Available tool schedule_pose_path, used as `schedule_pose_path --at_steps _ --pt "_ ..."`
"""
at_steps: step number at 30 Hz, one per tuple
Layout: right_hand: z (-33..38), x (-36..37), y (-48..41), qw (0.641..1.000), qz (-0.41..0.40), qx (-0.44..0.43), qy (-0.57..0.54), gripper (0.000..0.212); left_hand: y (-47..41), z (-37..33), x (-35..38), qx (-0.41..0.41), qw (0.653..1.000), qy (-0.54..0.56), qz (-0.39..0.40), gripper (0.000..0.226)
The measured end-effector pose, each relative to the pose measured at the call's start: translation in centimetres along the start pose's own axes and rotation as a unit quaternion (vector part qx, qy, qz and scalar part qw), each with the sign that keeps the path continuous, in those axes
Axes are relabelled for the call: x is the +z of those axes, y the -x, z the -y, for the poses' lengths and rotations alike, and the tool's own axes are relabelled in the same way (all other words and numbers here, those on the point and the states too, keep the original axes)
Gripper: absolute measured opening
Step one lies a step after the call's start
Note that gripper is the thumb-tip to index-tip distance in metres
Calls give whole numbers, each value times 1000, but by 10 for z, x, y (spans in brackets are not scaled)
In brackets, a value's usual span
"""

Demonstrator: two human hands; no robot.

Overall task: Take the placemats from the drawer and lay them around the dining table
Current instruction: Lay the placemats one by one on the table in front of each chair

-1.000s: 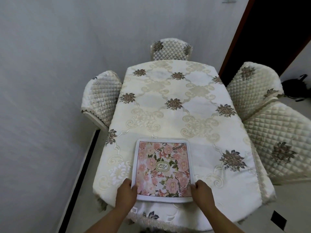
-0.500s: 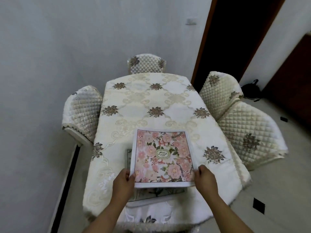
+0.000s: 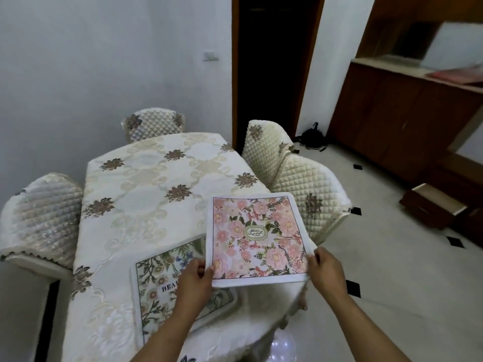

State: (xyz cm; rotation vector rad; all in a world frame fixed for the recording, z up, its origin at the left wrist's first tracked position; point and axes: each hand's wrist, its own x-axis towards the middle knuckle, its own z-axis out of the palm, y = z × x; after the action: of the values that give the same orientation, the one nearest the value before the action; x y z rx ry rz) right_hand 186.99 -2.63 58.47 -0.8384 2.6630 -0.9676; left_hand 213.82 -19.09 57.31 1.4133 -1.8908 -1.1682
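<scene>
A square placemat printed with pink flowers inside a white border was held raised above the near right corner of the table, gripped at both near corners. The left hand was closed on its near left corner, thumb on top and fingers curled beneath; the right hand was pinched on the near right corner in the same way. Beneath and to the left, a second placemat with a cream ground, green foliage and the partly hidden letters "BEA" was laid flat on the table, its right part covered by the left forearm and the raised mat. The oval dining table draped in a cream damask cloth with brown flower motifs was ringed by chairs in quilted cream covers: one at the left, two at the right, one at the far end. On the floor to the right, an open brown wooden drawer was seen; its contents could not be made out. Beyond it, dark wooden cabinets were set against the wall.
</scene>
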Motion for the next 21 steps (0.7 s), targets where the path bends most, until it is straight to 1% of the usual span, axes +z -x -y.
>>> schedule_pose_path --at_steps 2,5,9,12,15,21 --pt "-18 -17 -6 1000 -11 -1 -20 35 2 -18 17 13 1000 -3 -2 17" --pt "-49 -44 -23 999 -12 2 -36 34 6 -43 51 24 1000 -12 -3 15" --pt "-104 -95 -54 999 -22 1 -41 34 24 -82 117 48 998 -16 -24 22" --pt "-150 -138 -79 998 -25 3 -54 31 39 -114 174 39 999 -8 -18 19" --pt "-184 -171 -102 998 -19 4 -57 31 49 -142 215 35 999 -5 -18 14" --pt "-214 -198 -151 997 -13 -6 -77 39 40 -184 258 20 999 -19 -27 11"
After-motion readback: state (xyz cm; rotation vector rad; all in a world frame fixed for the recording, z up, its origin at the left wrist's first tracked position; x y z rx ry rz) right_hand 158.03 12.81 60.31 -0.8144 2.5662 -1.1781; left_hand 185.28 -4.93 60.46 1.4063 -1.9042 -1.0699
